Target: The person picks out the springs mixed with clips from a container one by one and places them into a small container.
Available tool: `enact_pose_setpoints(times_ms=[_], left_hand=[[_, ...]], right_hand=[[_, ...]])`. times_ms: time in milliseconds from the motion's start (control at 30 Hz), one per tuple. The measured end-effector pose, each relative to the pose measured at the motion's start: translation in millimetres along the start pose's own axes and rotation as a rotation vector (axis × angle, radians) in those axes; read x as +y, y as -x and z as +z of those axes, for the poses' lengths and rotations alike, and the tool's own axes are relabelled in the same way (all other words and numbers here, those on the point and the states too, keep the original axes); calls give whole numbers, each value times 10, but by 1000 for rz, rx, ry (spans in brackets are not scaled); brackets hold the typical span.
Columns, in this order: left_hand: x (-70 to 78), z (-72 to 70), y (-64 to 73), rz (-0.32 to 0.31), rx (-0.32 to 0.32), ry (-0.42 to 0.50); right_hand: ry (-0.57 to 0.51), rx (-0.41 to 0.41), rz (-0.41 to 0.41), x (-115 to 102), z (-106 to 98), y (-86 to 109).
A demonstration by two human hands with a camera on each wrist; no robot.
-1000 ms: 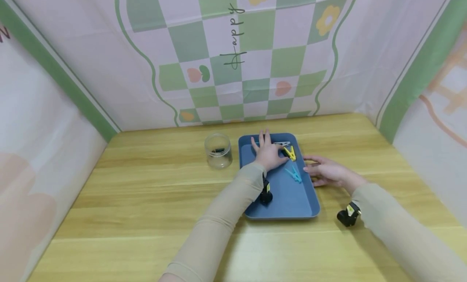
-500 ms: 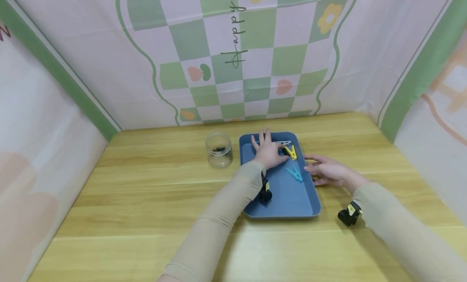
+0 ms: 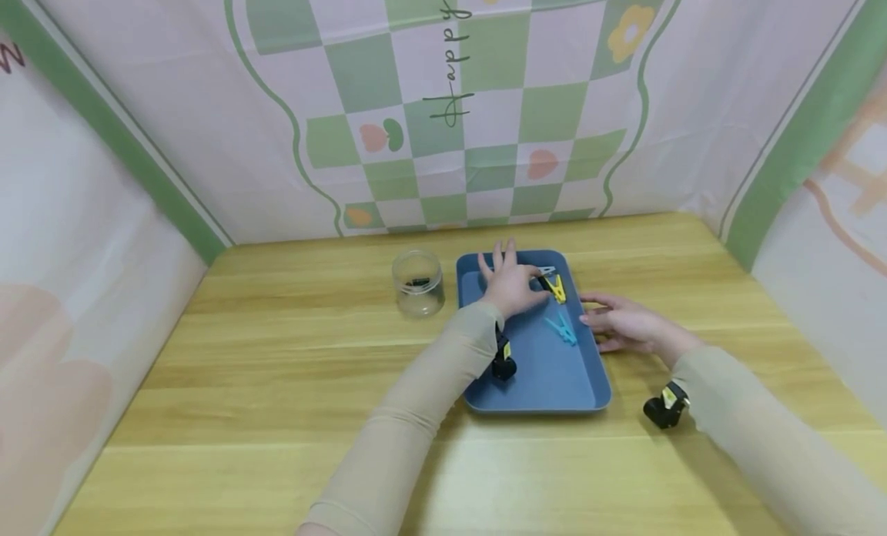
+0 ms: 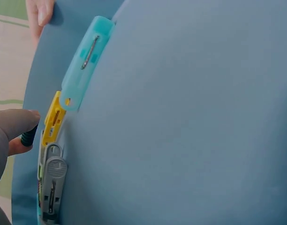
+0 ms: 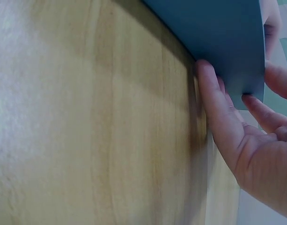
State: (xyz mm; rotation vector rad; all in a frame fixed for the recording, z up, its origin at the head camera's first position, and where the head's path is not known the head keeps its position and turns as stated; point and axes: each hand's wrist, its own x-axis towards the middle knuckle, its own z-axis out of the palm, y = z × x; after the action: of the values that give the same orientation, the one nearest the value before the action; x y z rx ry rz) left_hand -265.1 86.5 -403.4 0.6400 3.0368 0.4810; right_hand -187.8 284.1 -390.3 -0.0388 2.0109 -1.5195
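My left hand (image 3: 511, 289) is over the far part of a blue tray (image 3: 533, 401). Its thumb and a finger pinch a small dark ridged piece (image 4: 29, 136); I cannot tell its kind. Close beside those fingertips lie a yellow clothespin (image 3: 558, 289) and a grey clothespin (image 4: 54, 176), partly covered by the hand in the head view. Nearer in the tray is a light blue clothespin (image 3: 562, 329). My right hand (image 3: 630, 324) holds the tray's right side, thumb at the rim and fingers against the outer wall (image 5: 204, 28).
Left of the tray stands a clear round jar (image 3: 419, 283) with small dark pieces inside. The wooden table (image 3: 277, 382) meets a patterned cloth backdrop (image 3: 416, 166) at its far edge, with more cloth on both sides.
The head view has shifted slightly. Less of the grey clothespin shows beside my left fingers, and the dark piece shows more clearly at the fingertips. My right hand stays on the tray's side.
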Motion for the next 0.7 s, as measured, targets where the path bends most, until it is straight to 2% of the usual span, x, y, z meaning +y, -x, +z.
enact_pose_setpoints(times_ms=[300,700], left_hand=[[7,-141,56,8,9,34],[-8,-307,132,57,48,107]], right_hand=[[-10,5,7,4,8,-7],[-34,-3,6,-11,14,1]])
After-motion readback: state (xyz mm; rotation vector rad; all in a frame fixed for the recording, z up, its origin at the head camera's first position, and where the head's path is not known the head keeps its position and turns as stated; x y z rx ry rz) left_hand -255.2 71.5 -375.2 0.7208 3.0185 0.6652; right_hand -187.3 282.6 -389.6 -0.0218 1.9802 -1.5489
